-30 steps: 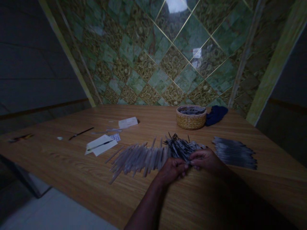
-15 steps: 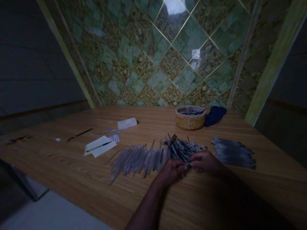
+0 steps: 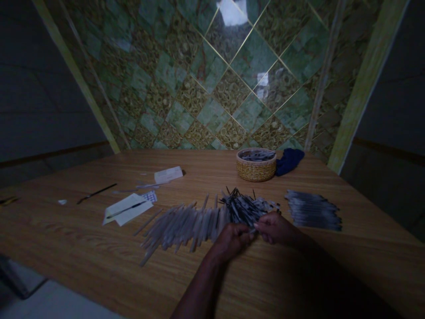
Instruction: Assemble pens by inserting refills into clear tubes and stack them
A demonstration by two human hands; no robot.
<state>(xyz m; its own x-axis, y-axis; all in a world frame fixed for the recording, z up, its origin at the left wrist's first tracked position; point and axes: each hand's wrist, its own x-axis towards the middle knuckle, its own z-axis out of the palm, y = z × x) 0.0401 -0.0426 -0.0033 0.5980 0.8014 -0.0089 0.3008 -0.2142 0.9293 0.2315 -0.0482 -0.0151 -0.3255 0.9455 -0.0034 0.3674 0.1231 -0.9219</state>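
Observation:
My left hand (image 3: 232, 239) and my right hand (image 3: 277, 228) meet low over the table, fingers pinched tip to tip. Between them shows a short pale end of a thin pen part (image 3: 253, 231); the rest is hidden by the fingers. Just beyond my hands lies a heap of dark pen refills (image 3: 237, 208), pointing in mixed directions, with pale, dark-tipped pieces (image 3: 267, 204) at its right side. Left of that, a wide row of translucent pen barrels (image 3: 186, 226) is spread out. Slim dark-filled pens (image 3: 312, 210) lie side by side in a neat stack to the right.
A woven basket (image 3: 255, 171) holding more pens stands at the back, touching a dark blue cloth (image 3: 290, 161). On the left are a white box (image 3: 168, 174), paper sheets (image 3: 133, 215) with a pen (image 3: 128, 209) across them, and a dark stick (image 3: 96, 193). A tiled wall borders the table (image 3: 99, 257).
The view has turned slightly, so the table things appear shifted left. My hands stay together at the front of the refill heap, with my fingers slightly rearranged around the small part.

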